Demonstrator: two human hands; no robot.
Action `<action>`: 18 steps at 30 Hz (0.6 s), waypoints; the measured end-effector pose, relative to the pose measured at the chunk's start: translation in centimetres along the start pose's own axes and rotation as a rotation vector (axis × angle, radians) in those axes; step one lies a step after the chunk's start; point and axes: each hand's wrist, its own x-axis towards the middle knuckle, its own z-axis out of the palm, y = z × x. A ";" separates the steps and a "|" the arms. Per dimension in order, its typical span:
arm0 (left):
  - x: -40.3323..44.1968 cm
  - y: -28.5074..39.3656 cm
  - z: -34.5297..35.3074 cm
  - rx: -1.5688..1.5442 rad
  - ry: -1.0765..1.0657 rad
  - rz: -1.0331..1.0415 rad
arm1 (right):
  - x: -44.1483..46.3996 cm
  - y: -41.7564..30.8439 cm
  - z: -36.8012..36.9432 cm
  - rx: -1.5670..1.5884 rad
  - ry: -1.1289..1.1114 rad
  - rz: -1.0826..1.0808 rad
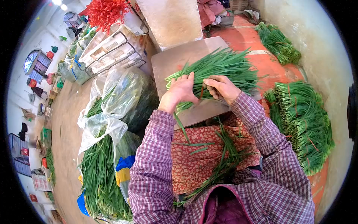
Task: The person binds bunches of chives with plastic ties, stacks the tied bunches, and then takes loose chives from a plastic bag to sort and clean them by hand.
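Observation:
A bunch of garlic chives (220,69) lies across a grey-brown board (166,65) in front of me, stem ends to the left. Spread over the stem part is my left hand (181,89), its fingers stretched out and thumb apart, touching the chives. Just right of it, my right hand (222,88) is closed in a pinch at the near side of the bunch. A thin red tie (201,92) shows beside its fingertips and seems to run into them. Loose leaves (223,149) lie on the red floral apron (194,164) over my lap.
Tied bunches of chives (304,123) are piled at the right by the wall, with another bunch (278,43) behind. Left stand plastic bags of greens (99,164). Red ties (106,13) hang in a clump beside white crates (112,48) at the back.

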 end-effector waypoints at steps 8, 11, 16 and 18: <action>-0.3 3.1 4.0 0.166 0.356 -0.159 | 2.9 0.6 -0.3 -0.181 -0.198 -0.046; -0.3 2.9 4.5 0.153 0.425 -0.145 | 1.0 -0.6 -0.3 -0.178 0.051 -0.101; -0.2 2.9 3.9 0.121 0.393 -0.159 | -0.8 1.4 -2.0 -0.425 0.240 -0.326; -0.2 2.9 4.1 0.144 0.438 -0.150 | -0.9 2.5 -0.7 -0.622 0.235 -0.569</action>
